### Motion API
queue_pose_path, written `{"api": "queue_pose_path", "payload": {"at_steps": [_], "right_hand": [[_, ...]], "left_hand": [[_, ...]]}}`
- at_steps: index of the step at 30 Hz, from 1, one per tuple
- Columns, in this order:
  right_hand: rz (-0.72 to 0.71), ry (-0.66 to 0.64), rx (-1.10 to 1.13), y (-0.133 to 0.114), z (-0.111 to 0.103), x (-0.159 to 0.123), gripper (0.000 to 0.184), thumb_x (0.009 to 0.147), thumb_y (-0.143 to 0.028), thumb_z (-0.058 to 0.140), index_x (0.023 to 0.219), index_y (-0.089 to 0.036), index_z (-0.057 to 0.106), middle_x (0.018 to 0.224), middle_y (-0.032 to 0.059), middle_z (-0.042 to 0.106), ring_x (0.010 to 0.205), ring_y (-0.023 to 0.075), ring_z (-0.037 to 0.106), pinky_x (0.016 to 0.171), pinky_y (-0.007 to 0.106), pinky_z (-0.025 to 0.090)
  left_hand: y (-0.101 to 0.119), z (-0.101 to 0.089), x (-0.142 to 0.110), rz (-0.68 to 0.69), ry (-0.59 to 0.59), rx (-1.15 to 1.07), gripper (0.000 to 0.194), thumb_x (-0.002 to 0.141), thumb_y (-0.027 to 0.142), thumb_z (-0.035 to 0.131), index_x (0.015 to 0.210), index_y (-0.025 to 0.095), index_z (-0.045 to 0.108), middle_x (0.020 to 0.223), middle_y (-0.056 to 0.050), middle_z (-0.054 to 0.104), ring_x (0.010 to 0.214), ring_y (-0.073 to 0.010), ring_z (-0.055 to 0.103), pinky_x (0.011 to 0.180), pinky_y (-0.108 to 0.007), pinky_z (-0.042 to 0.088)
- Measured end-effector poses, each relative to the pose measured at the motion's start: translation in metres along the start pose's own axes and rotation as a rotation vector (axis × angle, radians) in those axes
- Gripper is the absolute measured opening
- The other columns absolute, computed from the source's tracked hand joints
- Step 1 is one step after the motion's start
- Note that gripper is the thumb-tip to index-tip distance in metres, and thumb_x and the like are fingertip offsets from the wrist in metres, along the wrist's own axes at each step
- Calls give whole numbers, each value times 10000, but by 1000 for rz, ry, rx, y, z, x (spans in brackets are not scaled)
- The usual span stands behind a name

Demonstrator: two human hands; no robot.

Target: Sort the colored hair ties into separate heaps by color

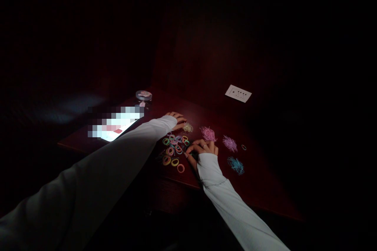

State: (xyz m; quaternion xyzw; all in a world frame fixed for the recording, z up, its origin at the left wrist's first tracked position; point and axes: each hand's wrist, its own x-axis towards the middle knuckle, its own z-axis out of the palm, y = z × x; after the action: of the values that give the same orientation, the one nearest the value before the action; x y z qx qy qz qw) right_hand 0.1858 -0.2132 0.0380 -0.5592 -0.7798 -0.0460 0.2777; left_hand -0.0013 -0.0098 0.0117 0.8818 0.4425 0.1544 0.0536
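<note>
My left hand [177, 120] reaches across to a small pile of pale yellow elastic bands [188, 127]; its fingers are stretched out and apart from the thumb. Close to the right edge of a heap of colourful hair ties [174, 145], my right hand [202, 149] has thumb and forefinger brought together in a pinch. Whatever lies between those fingertips is too small and dark to make out. Beyond the right hand are a pink pile of elastic bands [208, 133], a purple pile [230, 143] and a blue pile [236, 165].
A lit phone or tablet [110, 135], partly pixelated, lies on the dark red table [259, 182] beside my left sleeve. Behind it stands a clear lidded jar [143, 97]. One single hair tie [244, 147] lies at the right. A white socket plate [238, 93] is on the wall.
</note>
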Motion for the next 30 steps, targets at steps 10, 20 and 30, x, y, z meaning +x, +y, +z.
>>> {"api": "queue_pose_path", "payload": {"at_steps": [10, 20, 30], "right_hand": [[400, 89, 181, 16, 2, 78, 146, 883, -432, 767, 836, -308, 830, 1029, 49, 770, 1143, 326, 570, 986, 443, 364], [422, 117, 213, 31, 30, 77, 203, 948, -401, 659, 989, -280, 817, 1158, 73, 760, 1156, 312, 512, 1023, 446, 315], [224, 109, 407, 49, 6, 20, 248, 939, -439, 631, 990, -275, 810, 1043, 69, 772, 1129, 309, 550, 1041, 457, 392]], "left_hand": [[0, -1, 0, 5, 12, 8, 428, 1109, 388, 435, 1485, 347, 634, 1605, -50, 573, 1455, -294, 483, 1209, -482, 395], [-6, 4, 8, -41, 21, -39, 458, 1098, 296, 375, 1462, 314, 652, 1559, -29, 609, 1412, -254, 533, 1222, -410, 394], [-17, -7, 9, 55, -59, -123, 514, 991, 283, 500, 1489, 318, 625, 1576, 6, 604, 1435, -256, 519, 1257, -405, 354]]}}
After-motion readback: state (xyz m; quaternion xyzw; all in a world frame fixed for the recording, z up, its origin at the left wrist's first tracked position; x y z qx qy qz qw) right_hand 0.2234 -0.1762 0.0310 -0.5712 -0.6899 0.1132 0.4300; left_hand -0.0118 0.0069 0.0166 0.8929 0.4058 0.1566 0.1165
